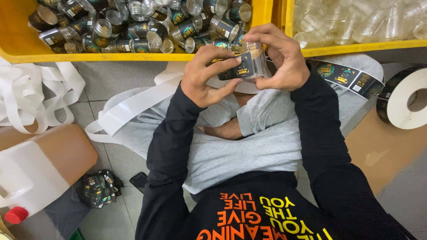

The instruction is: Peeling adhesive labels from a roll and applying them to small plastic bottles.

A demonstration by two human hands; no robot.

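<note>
Both my hands hold one small clear plastic jar (258, 62) above my lap. My left hand (207, 75) presses a black label (240, 69) with gold print onto the jar's side, thumb and fingers on the label. My right hand (278, 55) grips the jar from the right and over its top. A strip of black labels (347, 76) on backing paper runs from near my right wrist to a label roll (402, 98) at the right edge.
A yellow bin (133, 57) of several labelled jars stands ahead on the left, and another yellow bin (356, 46) holds bare clear jars on the right. White backing tape (40, 95) lies heaped at left. A big plastic jug (40, 169) and crumpled black labels (98, 189) sit lower left.
</note>
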